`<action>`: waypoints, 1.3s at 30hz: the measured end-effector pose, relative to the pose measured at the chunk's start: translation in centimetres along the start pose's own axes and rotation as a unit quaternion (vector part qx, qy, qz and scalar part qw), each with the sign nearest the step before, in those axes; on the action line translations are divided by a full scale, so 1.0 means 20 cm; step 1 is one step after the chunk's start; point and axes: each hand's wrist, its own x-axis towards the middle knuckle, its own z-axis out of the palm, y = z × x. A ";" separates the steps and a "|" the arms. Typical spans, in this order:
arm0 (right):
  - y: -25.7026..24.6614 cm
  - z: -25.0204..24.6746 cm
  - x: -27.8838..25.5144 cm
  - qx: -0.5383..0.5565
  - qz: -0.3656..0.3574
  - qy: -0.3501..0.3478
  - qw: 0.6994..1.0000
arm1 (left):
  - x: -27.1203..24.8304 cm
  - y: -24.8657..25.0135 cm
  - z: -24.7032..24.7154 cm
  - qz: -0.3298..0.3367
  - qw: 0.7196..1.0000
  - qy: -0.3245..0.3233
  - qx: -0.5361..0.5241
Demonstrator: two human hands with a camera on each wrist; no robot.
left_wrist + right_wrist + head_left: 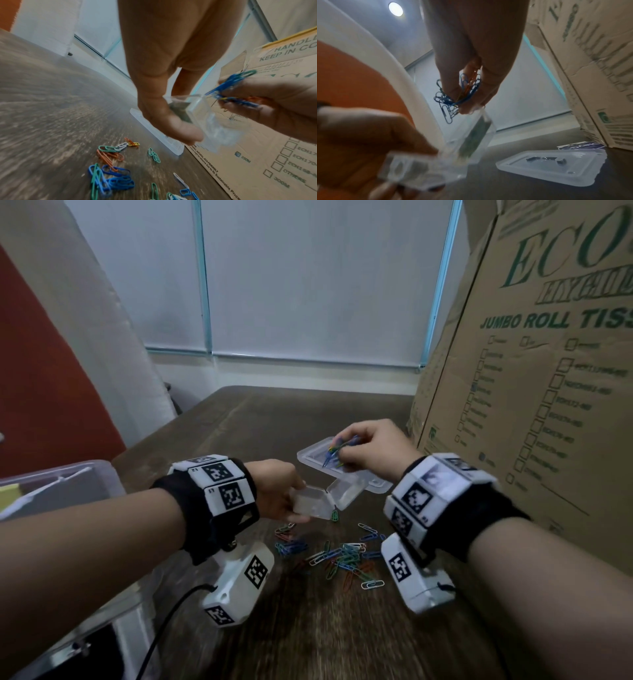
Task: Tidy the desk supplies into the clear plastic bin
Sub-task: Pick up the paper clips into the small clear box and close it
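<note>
My left hand (pixel 291 501) grips a small clear hinged case (pixel 325 496) just above the desk, its lid flipped open. In the left wrist view the thumb (pixel 168 121) presses the case (pixel 205 121). My right hand (pixel 346 451) hovers just behind it, pinching a bunch of mostly blue paper clips (pixel 334 453), which show at the fingertips in the right wrist view (pixel 458 94), right above the case (pixel 471 135). Several coloured paper clips (pixel 342 556) lie loose on the dark wooden desk (pixel 308 628). The clear plastic bin (pixel 58 484) stands at the left edge.
A flat clear plastic lid (pixel 553 166) lies on the desk behind the hands. A large cardboard box (pixel 531 388) walls off the right side. A blue printed label (pixel 580 146) lies at the box's foot. A white wall and window blinds stand behind the desk.
</note>
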 end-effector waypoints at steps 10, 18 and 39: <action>-0.03 0.05 -0.03 -0.065 0.019 -0.133 0.989 | -0.02 0.00 0.00 0.019 0.999 -0.028 -0.022; 0.03 -0.07 -0.08 -0.102 0.053 -0.030 0.993 | -0.02 0.00 0.02 0.088 0.996 0.004 -0.031; 0.28 -0.27 -0.28 -0.075 0.168 -0.009 0.983 | -0.03 0.00 0.39 0.174 0.920 -0.005 0.351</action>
